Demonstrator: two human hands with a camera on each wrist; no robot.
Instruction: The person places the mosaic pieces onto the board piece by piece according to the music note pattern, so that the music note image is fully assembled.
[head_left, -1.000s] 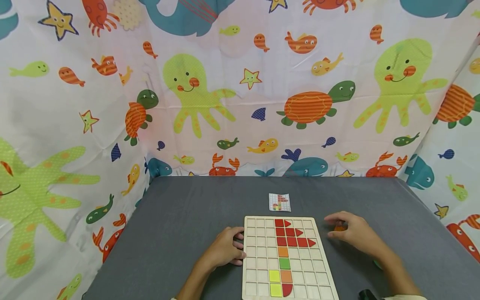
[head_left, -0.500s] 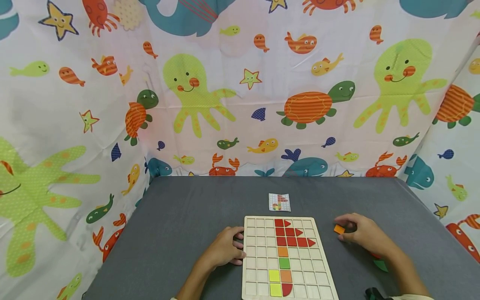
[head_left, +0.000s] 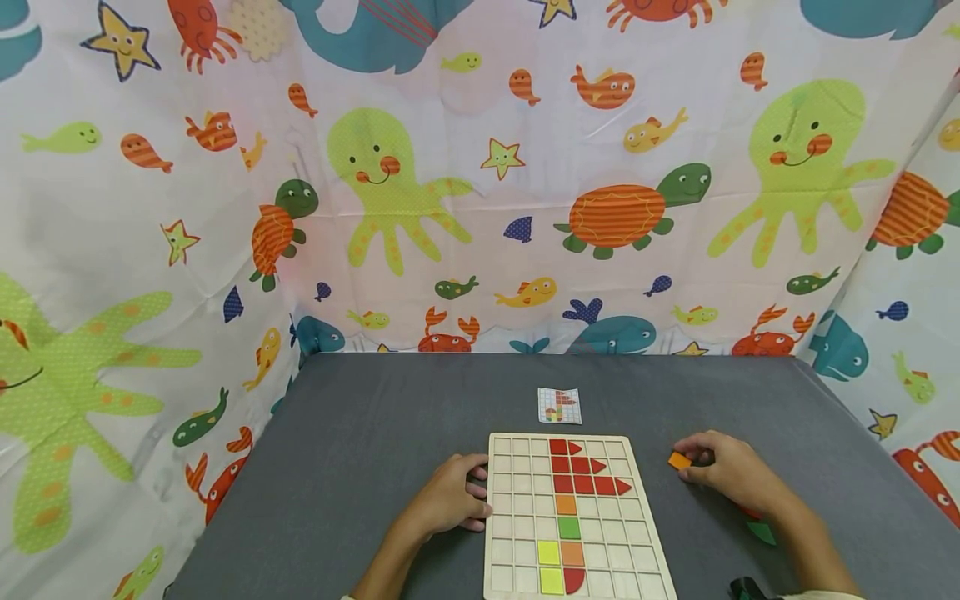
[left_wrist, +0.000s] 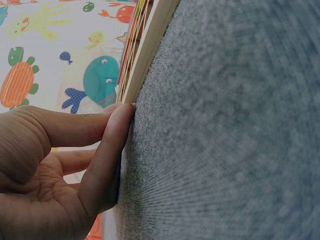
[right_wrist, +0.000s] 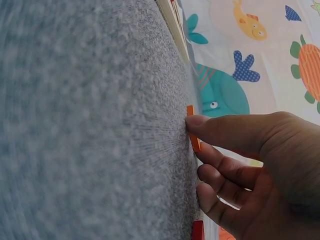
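An orange square tile [head_left: 679,461] is pinched between the thumb and fingertips of my right hand [head_left: 731,472], to the right of the board. In the right wrist view the thumb presses on the orange tile [right_wrist: 193,131] close to the table. The wooden grid board [head_left: 517,508] carries red squares and triangles [head_left: 592,482], orange, green and yellow squares, and a rounded red piece [head_left: 573,580]. My left hand [head_left: 448,493] touches the board's left edge with thumb and fingertips. In the left wrist view those fingertips meet the board's side [left_wrist: 145,55], not wrapped round it.
Beyond the board lies a small pattern card [head_left: 559,406] with a coloured grid. A green piece [head_left: 761,532] and a red piece [head_left: 747,509] lie partly hidden by the right forearm. A curtain [head_left: 480,208] printed with sea animals borders the grey table [head_left: 405,408].
My right hand has shifted slightly right and nearer, and the orange tile shows more between its fingertips. More of the green piece is visible. My left hand and the board stay put.
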